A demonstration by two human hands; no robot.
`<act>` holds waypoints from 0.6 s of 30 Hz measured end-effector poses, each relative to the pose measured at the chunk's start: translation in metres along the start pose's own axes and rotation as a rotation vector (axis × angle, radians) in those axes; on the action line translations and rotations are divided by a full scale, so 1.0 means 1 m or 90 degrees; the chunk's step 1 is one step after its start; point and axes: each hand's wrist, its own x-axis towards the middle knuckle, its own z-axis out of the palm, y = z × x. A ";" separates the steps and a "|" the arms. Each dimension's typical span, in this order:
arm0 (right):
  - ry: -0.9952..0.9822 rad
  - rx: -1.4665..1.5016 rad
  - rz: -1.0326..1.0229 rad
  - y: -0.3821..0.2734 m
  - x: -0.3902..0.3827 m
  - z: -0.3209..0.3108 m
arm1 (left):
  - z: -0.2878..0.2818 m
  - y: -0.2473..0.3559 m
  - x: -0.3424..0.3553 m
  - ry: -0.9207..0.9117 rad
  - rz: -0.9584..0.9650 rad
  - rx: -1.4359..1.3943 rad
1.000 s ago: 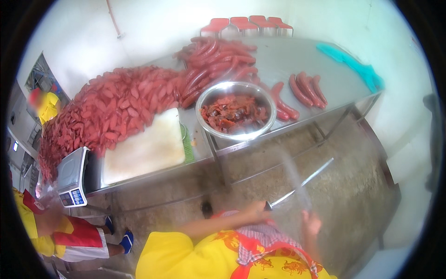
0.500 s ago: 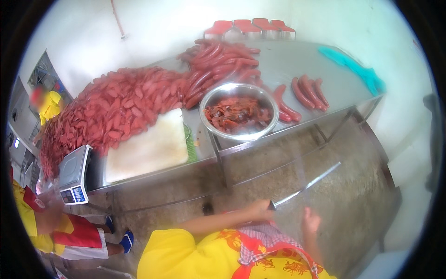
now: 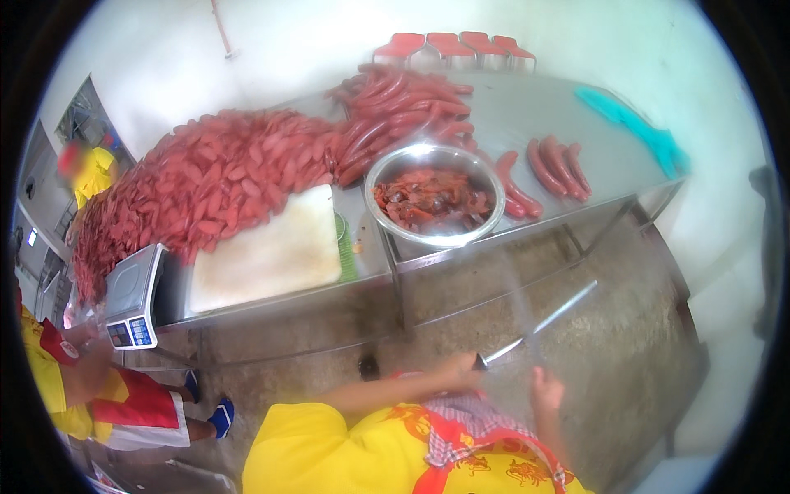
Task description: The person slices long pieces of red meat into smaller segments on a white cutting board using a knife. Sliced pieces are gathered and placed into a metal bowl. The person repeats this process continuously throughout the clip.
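Observation:
My left hand is closed round the black handle of a long sharpening steel, which points up and to the right in front of me. Beside it, my right hand is closed on a knife; its thin blade is smeared by motion and crosses the steel. Whether blade and steel touch, I cannot tell. Beyond my hands, on a metal table, stand a white cutting board and a steel bowl of reddish peelings.
Sliced sausage is heaped at the left, whole red sausages behind the bowl, several more to its right. A scale stands at the table's left end near a co-worker; another person is farther back. A turquoise cloth-like item lies far right.
The knife in my right hand has swung and now shows as a blurred streak across the steel. My right hand has turned slightly; my left hand stays almost in place. The view has shifted a little.

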 end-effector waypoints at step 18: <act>-0.240 0.415 0.387 -0.018 0.006 -0.050 | -0.012 -0.028 -0.019 0.033 -0.029 0.043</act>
